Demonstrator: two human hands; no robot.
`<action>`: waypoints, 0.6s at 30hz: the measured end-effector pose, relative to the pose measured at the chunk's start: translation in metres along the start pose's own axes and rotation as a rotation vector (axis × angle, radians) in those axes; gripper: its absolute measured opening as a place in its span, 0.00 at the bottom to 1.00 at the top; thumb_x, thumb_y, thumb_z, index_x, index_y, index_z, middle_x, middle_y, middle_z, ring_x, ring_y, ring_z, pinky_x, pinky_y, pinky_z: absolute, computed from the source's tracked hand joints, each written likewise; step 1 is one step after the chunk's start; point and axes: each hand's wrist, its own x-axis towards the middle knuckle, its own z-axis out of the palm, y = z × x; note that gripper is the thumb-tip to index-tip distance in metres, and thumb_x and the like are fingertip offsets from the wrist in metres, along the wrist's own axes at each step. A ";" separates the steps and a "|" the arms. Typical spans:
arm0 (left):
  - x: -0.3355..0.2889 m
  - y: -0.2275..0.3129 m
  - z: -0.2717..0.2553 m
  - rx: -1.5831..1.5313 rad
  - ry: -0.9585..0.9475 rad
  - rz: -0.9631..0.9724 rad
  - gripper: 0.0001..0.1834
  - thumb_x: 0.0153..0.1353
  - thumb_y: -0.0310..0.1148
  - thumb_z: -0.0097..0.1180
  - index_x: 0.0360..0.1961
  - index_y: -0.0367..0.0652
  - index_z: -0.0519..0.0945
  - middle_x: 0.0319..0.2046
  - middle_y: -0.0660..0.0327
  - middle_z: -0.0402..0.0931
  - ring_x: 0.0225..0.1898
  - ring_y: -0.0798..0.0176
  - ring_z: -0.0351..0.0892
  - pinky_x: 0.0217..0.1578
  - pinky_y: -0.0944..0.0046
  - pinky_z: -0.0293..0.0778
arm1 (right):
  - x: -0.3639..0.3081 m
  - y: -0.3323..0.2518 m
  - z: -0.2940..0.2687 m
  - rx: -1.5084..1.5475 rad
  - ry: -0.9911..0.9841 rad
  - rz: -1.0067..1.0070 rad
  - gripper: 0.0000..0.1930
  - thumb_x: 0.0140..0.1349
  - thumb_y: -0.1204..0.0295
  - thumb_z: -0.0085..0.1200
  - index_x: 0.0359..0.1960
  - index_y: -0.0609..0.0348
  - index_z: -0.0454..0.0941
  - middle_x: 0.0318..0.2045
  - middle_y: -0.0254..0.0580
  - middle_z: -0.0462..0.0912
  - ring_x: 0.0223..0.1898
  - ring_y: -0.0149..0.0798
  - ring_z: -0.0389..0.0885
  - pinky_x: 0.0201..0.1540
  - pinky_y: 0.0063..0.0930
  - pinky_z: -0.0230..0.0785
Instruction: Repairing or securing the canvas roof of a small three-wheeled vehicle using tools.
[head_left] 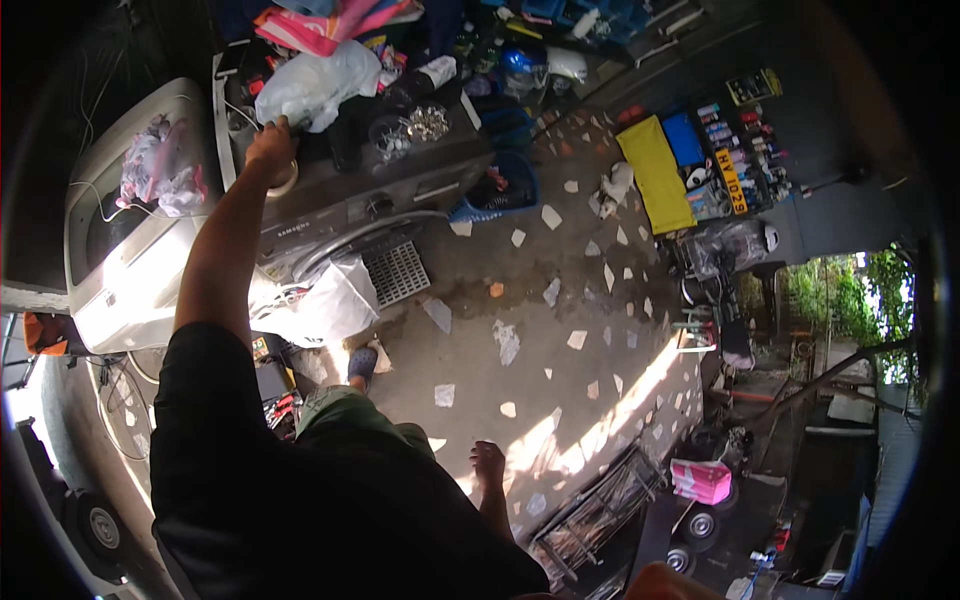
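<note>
My left arm stretches over a grey front-loading washing machine, and my left hand is at its top. The fingers are bunched together beside a whitish plastic bag. A thin white cord runs up to the fingertips; what they pinch, if anything, is too small to make out. By that wrist shows a cream-coloured ring, like a tape roll. A dark bottle and a container of shiny metal bits stand nearby. Low at my side hangs my right hand, empty, its fingers loosely apart.
A pale top-loading washer holding a plastic bag stands at the left. A white sack and a white grate lie before the front-loader. Beyond are a blue basin, a small animal and a yellow cloth.
</note>
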 end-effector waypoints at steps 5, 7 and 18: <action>0.000 0.027 0.004 0.104 -0.094 0.031 0.23 0.66 0.41 0.52 0.59 0.42 0.69 0.60 0.47 0.67 0.58 0.41 0.75 0.53 0.48 0.78 | 0.062 -0.058 0.056 -0.431 -0.347 -0.268 0.13 0.68 0.65 0.54 0.42 0.65 0.81 0.33 0.45 0.86 0.35 0.36 0.86 0.38 0.31 0.79; 0.006 0.030 -0.001 0.102 -0.059 0.049 0.21 0.66 0.36 0.50 0.58 0.41 0.69 0.58 0.47 0.69 0.56 0.42 0.76 0.51 0.49 0.79 | 0.088 -0.085 0.079 -0.597 -0.433 -0.459 0.14 0.68 0.63 0.54 0.42 0.62 0.82 0.32 0.45 0.86 0.36 0.40 0.87 0.40 0.34 0.78; -0.076 -0.011 -0.062 -0.111 0.292 0.098 0.17 0.61 0.29 0.55 0.51 0.45 0.68 0.44 0.48 0.79 0.40 0.40 0.82 0.39 0.45 0.79 | 0.130 -0.424 0.177 -0.489 -0.496 -1.199 0.08 0.65 0.67 0.57 0.37 0.58 0.80 0.29 0.46 0.84 0.31 0.47 0.84 0.35 0.38 0.74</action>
